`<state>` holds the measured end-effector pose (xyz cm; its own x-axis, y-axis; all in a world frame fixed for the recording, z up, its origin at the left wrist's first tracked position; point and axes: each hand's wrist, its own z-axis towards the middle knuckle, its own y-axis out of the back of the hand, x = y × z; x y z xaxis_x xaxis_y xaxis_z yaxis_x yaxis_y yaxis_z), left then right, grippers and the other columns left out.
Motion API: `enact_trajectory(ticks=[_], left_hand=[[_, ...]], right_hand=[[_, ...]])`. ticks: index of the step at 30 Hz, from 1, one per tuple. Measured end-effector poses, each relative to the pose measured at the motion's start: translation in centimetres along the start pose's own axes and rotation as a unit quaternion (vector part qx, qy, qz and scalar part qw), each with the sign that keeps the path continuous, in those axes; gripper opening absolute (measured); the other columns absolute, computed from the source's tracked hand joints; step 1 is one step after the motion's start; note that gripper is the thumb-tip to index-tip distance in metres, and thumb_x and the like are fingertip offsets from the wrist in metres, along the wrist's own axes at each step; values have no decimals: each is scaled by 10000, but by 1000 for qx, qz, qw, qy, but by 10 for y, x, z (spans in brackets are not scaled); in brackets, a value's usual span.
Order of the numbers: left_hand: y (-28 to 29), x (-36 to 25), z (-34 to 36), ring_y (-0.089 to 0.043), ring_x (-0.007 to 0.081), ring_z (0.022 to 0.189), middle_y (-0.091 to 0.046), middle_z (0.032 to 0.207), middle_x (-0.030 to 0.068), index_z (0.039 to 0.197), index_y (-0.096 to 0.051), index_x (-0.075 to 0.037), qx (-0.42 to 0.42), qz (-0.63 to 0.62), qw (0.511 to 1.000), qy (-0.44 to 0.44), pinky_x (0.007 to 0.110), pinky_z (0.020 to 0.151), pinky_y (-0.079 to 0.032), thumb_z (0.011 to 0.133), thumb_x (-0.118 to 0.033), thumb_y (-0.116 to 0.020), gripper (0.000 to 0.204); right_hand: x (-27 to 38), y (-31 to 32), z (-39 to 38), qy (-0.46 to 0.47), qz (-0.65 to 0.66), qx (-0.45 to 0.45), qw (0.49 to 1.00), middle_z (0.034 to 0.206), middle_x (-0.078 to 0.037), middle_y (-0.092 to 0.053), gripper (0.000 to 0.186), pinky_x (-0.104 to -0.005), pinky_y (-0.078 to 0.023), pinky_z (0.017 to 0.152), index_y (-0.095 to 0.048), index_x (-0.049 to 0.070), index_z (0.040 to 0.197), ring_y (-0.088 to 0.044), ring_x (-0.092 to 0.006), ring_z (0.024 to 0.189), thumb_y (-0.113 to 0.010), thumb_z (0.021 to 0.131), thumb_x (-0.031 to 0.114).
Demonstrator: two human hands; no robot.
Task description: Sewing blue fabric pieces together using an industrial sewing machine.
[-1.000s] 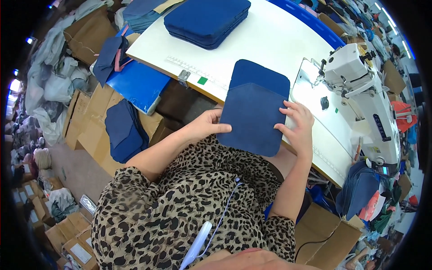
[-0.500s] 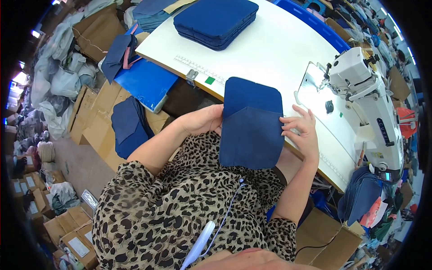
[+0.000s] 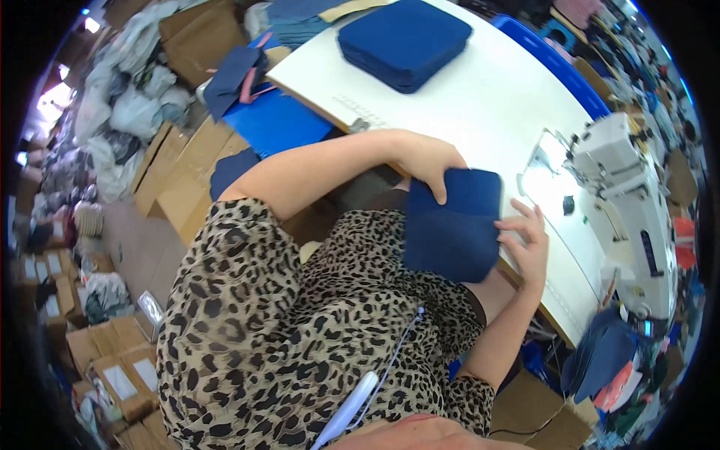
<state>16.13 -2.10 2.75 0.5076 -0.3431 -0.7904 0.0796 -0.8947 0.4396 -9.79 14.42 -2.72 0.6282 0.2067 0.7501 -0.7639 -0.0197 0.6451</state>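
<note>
Our left hand (image 3: 431, 159) has moved from the left edge of the navy panel (image 3: 454, 244) to its far edge, and our view has swung so that the table sits lower and farther right. Our left forearm (image 3: 315, 174) now stretches across, hiding most of the navy pieces (image 3: 231, 172) on the cardboard (image 3: 193, 184) at left. Beyond it we see a blue sheet (image 3: 274, 124) and dark pieces with a pink strip (image 3: 231, 79). A stack of blue panels (image 3: 405, 37) lies far off on the table, well apart from our hands; a white sewing machine (image 3: 626, 161) stands to the right.

We have the panel over our lap, overlapping the table's near edge. Our left grip pinches its far left part, thumb on the face, the other fingers mostly hidden. Our right hand (image 3: 531, 244) is at the right edge, fingers partly spread and fingertips meeting the cloth; we cannot tell whether that grip is pinching.

White and smooth, the table (image 3: 495, 97) has a blue crate (image 3: 551, 64) beyond it. Pale plastic bags (image 3: 142, 112) crowd the room's left side, above a greyish floor (image 3: 139, 240).
</note>
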Motion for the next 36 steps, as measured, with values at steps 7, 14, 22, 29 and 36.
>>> enact_trajectory(ticks=[7,14,22,29,36], left_hand=[[36,47,-133,-676,236,991,-718,1088,152,1236,-631,23,-94,30,995,9,354,912,-532,820,-109,-732,448],[23,115,-292,-652,160,989,-718,1072,76,1219,-646,34,-162,-74,944,277,303,921,-524,831,-88,-738,417],[4,212,-371,-653,207,1063,-652,1226,107,1354,-536,3,-573,-323,721,218,385,970,-529,947,-89,-637,430],[-146,273,-283,-647,298,1062,-652,1156,128,1226,-535,-42,-723,-522,408,194,455,899,-566,961,-123,-564,278],[-196,254,-231,-705,311,986,-681,1128,178,1289,-471,-20,-730,-566,306,230,380,749,-604,1086,-226,-352,313]], right_hand=[[-17,0,-10,3,17,-90,996,1146,-68,-709,294,-498,-202,1214,-697,43,1092,-598,-262,1216,-680,802,87],[-11,1,-5,5,-49,-95,994,1127,-64,-697,280,-480,-228,1213,-696,47,1091,-598,-254,1197,-682,813,76],[-18,-3,-4,-2,-31,-92,995,1122,-67,-695,247,-481,-236,1210,-694,43,1084,-601,-256,1189,-674,842,87],[-17,-4,-8,-10,-44,-100,994,1113,-68,-695,219,-481,-242,1208,-694,38,1074,-607,-255,1174,-666,869,108],[-21,-7,-6,-6,-31,-102,994,1125,-69,-690,219,-476,-247,1207,-696,40,1081,-601,-246,1182,-665,877,114]])
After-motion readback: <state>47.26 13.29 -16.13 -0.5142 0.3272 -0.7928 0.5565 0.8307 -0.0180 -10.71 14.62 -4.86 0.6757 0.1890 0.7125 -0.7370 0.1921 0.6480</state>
